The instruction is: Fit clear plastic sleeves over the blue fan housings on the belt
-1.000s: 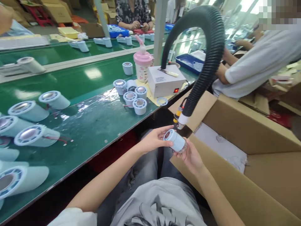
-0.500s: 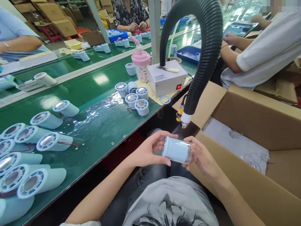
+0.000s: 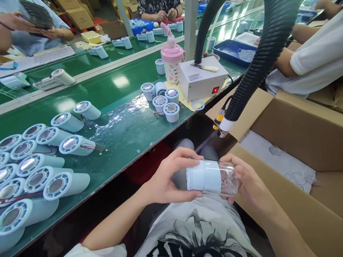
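Above my lap, my left hand (image 3: 174,176) grips the left end of a light blue cylinder (image 3: 195,175), thumb below and fingers above. A clear plastic cup (image 3: 229,180) surrounds the right part of the cylinder and reaches past it to the right. My right hand (image 3: 245,180) is closed round the far end of this cup; some of its fingers are hidden behind it. The cylinder and cup lie nearly level, on one line.
Many similar blue cylinders (image 3: 66,185) with red wires lie on the green table (image 3: 125,132). A white box (image 3: 200,80) bears a black hose (image 3: 252,67) ending above my hands. A pink-lidded cup (image 3: 173,59) stands beside it. At right is a cardboard box (image 3: 289,132); co-workers sit around.
The clear cup now reaches further right past the blue cylinder, and my right hand has moved right with it. My view has shifted left. A person at upper left now holds a dark object.
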Demonstrator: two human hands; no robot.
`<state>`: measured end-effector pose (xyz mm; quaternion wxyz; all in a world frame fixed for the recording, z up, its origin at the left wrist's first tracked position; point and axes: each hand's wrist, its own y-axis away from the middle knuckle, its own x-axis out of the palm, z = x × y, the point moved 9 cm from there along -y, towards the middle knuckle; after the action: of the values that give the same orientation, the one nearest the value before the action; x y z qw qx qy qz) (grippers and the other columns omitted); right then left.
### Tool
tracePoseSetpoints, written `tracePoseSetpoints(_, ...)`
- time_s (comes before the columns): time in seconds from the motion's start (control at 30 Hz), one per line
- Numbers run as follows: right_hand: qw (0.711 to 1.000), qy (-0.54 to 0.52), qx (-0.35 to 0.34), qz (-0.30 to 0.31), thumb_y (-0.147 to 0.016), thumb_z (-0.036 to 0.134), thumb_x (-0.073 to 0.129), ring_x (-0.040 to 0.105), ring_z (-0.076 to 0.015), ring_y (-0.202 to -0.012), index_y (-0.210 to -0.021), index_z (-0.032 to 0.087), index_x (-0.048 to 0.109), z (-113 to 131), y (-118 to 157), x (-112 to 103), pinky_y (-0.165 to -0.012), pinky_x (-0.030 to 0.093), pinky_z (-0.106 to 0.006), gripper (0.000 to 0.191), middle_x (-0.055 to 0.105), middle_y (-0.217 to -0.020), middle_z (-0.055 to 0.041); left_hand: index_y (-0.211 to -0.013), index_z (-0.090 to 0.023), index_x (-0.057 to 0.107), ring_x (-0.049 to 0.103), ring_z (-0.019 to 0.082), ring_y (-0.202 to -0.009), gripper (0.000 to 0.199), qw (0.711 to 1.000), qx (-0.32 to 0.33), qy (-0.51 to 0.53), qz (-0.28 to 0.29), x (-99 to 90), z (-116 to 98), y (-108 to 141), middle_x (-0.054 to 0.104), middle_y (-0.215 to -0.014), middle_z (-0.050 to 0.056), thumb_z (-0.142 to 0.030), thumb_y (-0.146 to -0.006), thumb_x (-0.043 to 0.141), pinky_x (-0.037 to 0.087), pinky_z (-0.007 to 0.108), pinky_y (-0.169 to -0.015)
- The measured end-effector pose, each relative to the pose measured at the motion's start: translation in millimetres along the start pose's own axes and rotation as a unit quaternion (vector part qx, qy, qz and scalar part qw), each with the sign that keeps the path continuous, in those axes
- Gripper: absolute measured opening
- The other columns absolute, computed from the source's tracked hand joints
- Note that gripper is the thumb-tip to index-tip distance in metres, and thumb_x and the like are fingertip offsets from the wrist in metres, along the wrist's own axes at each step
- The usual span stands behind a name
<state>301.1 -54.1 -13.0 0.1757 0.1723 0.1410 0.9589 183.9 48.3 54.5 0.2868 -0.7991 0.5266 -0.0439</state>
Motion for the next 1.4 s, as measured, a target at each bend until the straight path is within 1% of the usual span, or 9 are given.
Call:
tracePoseSetpoints(0.2,0.994,-0.061,0.060,0.067,-0.079,0.070,0.058,0.060,-0.0114,-0.039,-0.084,0.020,0.051,-11.2,-1.5,14.6,-0.032,0.044,-0.014,0.051,0.062,-0.055,0.0023,-0.124,-0.022,0.056,0.057,0.020,-0.103,0.043,0.993,0.077,-0.077,0.040,4.8,-18.1,1.3,0.048,-0.121,0.014,-0.025,-0.083,0.068,0.057,0.030,-0.078)
tracePoseSetpoints(0.47,0.990,-0.101,0.066,0.073,-0.081,0.070,0.056,0.058,-0.0096,-0.036,-0.084,0.020,0.052,-15.9,-5.2,18.1,-0.031,0.043,-0.012,0.050,0.060,-0.050,0.0039,-0.093,-0.022,0.068,0.054,0.020,-0.109,0.014,0.995,0.048,-0.064,0.060,9.1,-18.5,7.7,0.041,-0.130,0.009,-0.012,-0.085,0.062,0.056,0.029,-0.081)
tracePoseSetpoints(0.6,0.994,-0.069,0.054,0.067,-0.082,0.069,0.056,0.060,-0.0109,-0.039,-0.087,0.020,0.051,-14.9,-5.0,16.0,-0.034,0.047,-0.014,0.050,0.062,-0.053,0.0033,-0.093,-0.025,0.069,0.054,0.023,-0.114,0.018,0.997,0.020,-0.037,0.070,10.9,-10.1,10.6,0.042,-0.132,0.008,-0.011,-0.085,0.062,0.054,0.033,-0.088)
tracePoseSetpoints(0.73,0.996,-0.029,0.060,0.058,-0.084,0.064,0.056,0.065,-0.0144,-0.046,-0.103,0.020,0.049,-15.3,-5.3,15.5,-0.039,0.053,-0.018,0.048,0.067,-0.060,0.0017,-0.138,-0.037,0.043,0.048,0.028,-0.127,0.070,0.999,-0.030,0.011,0.035,7.0,4.1,15.3,0.045,-0.134,0.011,-0.025,-0.077,0.076,0.054,0.037,-0.090)
tracePoseSetpoints(0.83,0.992,-0.027,0.091,0.078,-0.085,0.064,0.056,0.065,-0.0147,-0.045,-0.106,0.019,0.051,-20.0,-6.0,20.7,-0.039,0.052,-0.018,0.050,0.067,-0.058,0.0005,-0.140,-0.034,0.042,0.048,0.030,-0.127,0.077,0.997,-0.067,0.002,0.043,7.9,12.1,19.2,0.045,-0.138,0.012,-0.034,-0.073,0.078,0.053,0.039,-0.093)
tracePoseSetpoints(0.97,0.971,-0.066,0.190,0.127,-0.088,0.066,0.047,0.063,-0.0119,-0.041,-0.086,0.015,0.059,-37.2,-3.3,31.2,-0.035,0.048,-0.014,0.053,0.068,-0.059,-0.0045,-0.138,-0.035,0.046,0.047,0.029,-0.130,0.078,0.994,-0.067,-0.043,0.079,10.2,11.3,22.3,0.045,-0.144,0.010,-0.030,-0.069,0.082,0.041,0.044,-0.108)
tracePoseSetpoints(1.17,0.928,-0.084,0.315,0.181,-0.100,0.055,0.002,0.051,-0.0058,-0.030,-0.053,0.010,0.060,-59.4,6.9,44.1,-0.028,0.038,-0.010,0.087,0.057,-0.045,-0.0057,-0.137,-0.033,0.046,0.049,0.026,-0.129,0.070,0.989,-0.111,-0.052,0.084,13.2,9.4,25.2,0.050,-0.140,0.010,-0.026,-0.075,0.077,0.044,0.039,-0.105)
tracePoseSetpoints(1.27,0.935,-0.070,0.294,0.188,-0.096,0.064,0.006,0.049,-0.0059,-0.029,-0.054,0.010,0.060,-61.7,6.6,44.2,-0.027,0.036,-0.010,0.087,0.056,-0.045,-0.0053,-0.137,-0.028,0.046,0.054,0.025,-0.122,0.067,0.984,-0.162,-0.027,0.065,12.8,9.9,27.1,0.054,-0.133,0.011,-0.027,-0.077,0.075,0.053,0.034,-0.092)
tracePoseSetpoints(1.4,0.969,-0.022,0.160,0.185,-0.087,0.077,0.028,0.061,-0.0124,-0.046,-0.101,0.012,0.065,-45.9,3.6,39.4,-0.037,0.048,-0.017,0.075,0.066,-0.066,-0.0058,-0.136,-0.025,0.046,0.062,0.022,-0.105,0.068,0.971,-0.236,0.024,0.044,11.9,14.3,33.6,0.056,-0.127,0.012,-0.032,-0.076,0.075,0.058,0.031,-0.082)
